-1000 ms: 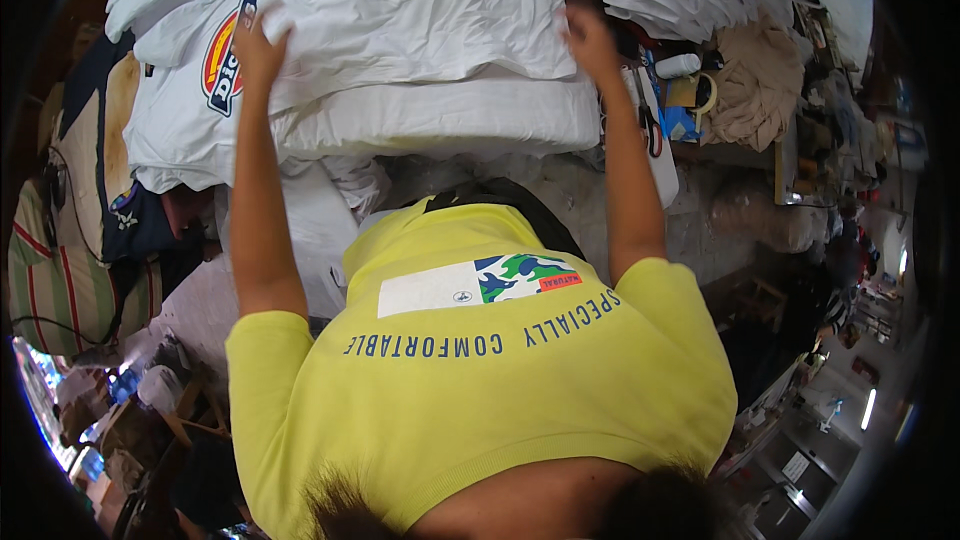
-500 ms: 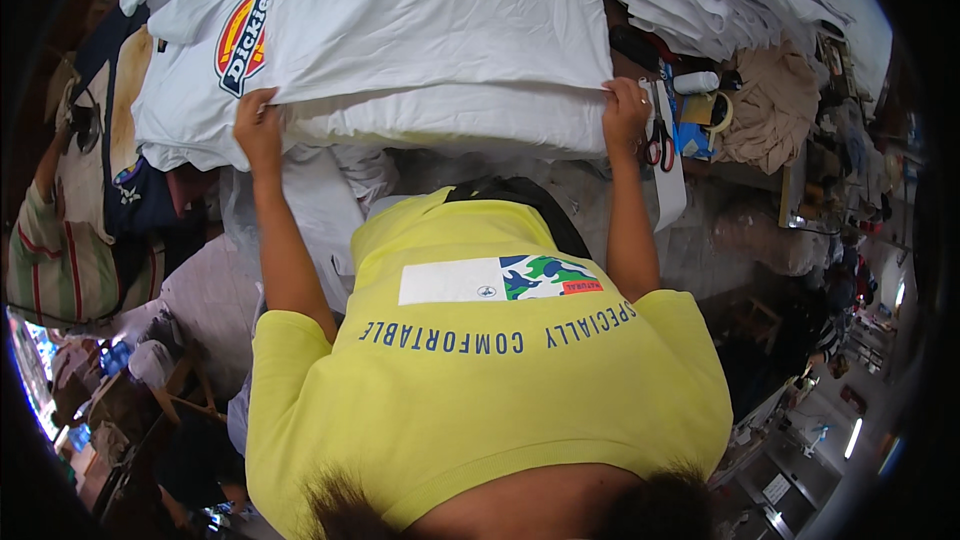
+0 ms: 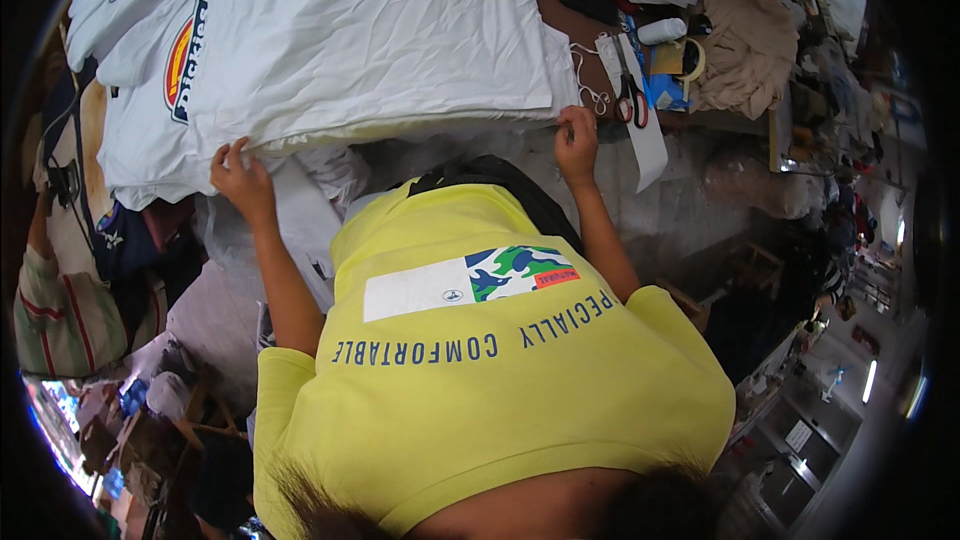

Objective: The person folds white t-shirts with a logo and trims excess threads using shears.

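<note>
Both hands now at the near edge of the white cloth

The left hand [image 3: 240, 178] and the right hand [image 3: 577, 135], earlier farther up, pinch the near hem of the white garment [image 3: 370, 30] on the worktop; scissors [image 3: 632, 100] lie beside the right corner.

Both hands [image 3: 243, 178] gripping white garment [image 3: 370, 35]

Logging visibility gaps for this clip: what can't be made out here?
Head view only:
- Left hand and right hand: fingertips tucked under the white garment.
- Table top: covered by the garment.
- Scissors: partly hidden by paper strip.
- Lower stack layers: too compressed to count.
</note>
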The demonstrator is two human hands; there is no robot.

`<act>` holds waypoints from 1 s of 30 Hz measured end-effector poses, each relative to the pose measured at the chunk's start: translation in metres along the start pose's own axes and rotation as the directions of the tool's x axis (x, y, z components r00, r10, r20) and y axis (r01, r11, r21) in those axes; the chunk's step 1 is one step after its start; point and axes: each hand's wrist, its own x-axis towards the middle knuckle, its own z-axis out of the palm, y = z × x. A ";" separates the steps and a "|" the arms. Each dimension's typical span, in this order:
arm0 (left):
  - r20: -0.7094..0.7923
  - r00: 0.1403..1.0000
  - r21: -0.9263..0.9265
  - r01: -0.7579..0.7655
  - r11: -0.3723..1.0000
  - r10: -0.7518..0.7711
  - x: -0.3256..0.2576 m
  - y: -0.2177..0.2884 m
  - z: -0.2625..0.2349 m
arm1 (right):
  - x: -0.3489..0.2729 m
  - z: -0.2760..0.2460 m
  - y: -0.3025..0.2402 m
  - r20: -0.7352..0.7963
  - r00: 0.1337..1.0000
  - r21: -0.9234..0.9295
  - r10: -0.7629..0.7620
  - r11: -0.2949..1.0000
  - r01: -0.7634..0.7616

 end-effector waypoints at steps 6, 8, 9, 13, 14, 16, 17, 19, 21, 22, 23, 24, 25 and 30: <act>-0.159 0.985 0.089 0.077 0.993 -0.063 -0.008 0.002 0.013 | 0.007 0.005 -0.010 -0.050 0.995 -0.038 -0.088 0.996 0.086; -0.207 0.969 0.061 0.150 0.987 -0.134 -0.007 -0.017 0.017 | 0.013 0.005 -0.012 -0.051 0.994 -0.048 -0.093 0.995 0.091; -0.216 0.958 0.021 0.196 0.980 -0.187 -0.009 -0.034 0.018 | 0.016 0.004 -0.012 -0.049 0.994 -0.051 -0.099 0.994 0.097; 0.178 0.696 -0.780 0.531 0.331 -0.696 -0.008 -0.068 0.023 | 0.025 0.003 -0.016 0.048 0.993 -0.060 -0.107 0.992 0.110; 0.266 0.619 -0.811 0.558 0.176 -0.739 -0.002 -0.064 0.020 | 0.026 0.003 -0.018 0.083 0.991 -0.077 -0.102 0.991 0.109; 0.378 0.543 -0.780 0.623 0.057 -0.750 0.008 -0.066 0.013 | 0.029 0.005 -0.023 0.146 0.984 -0.112 -0.097 0.987 0.114; 0.441 0.549 -0.793 0.609 -0.021 -0.710 0.011 -0.070 0.013 | 0.030 0.008 -0.022 0.159 0.983 -0.120 -0.090 0.987 0.109; 0.501 0.526 -0.768 0.636 -0.072 -0.687 0.020 -0.069 0.010 | 0.030 0.012 -0.015 0.181 0.981 -0.164 -0.068 0.982 0.098; 0.566 0.472 -0.738 0.656 -0.160 -0.676 0.021 -0.075 0.011 | 0.032 0.014 -0.013 0.177 0.981 -0.146 -0.083 0.983 0.110; 0.589 0.459 -0.730 0.655 -0.195 -0.665 0.020 -0.078 0.009 | 0.033 0.015 -0.012 0.184 0.980 -0.133 -0.082 0.985 0.107; 0.591 0.460 -0.736 0.644 -0.208 -0.663 0.019 -0.081 0.009 | 0.034 0.016 -0.012 0.191 0.978 -0.123 -0.079 0.987 0.103; 0.592 0.462 -0.741 0.634 -0.221 -0.661 0.017 -0.082 0.009 | 0.035 0.016 -0.012 0.195 0.977 -0.131 -0.081 0.985 0.108; 0.593 0.463 -0.746 0.623 -0.234 -0.658 0.016 -0.084 0.010 | 0.035 0.015 -0.012 0.200 0.976 -0.139 -0.083 0.984 0.112; 0.593 0.525 -0.795 0.504 -0.339 -0.610 0.010 -0.091 0.012 | 0.037 0.013 -0.008 0.219 0.975 -0.120 -0.037 0.991 0.065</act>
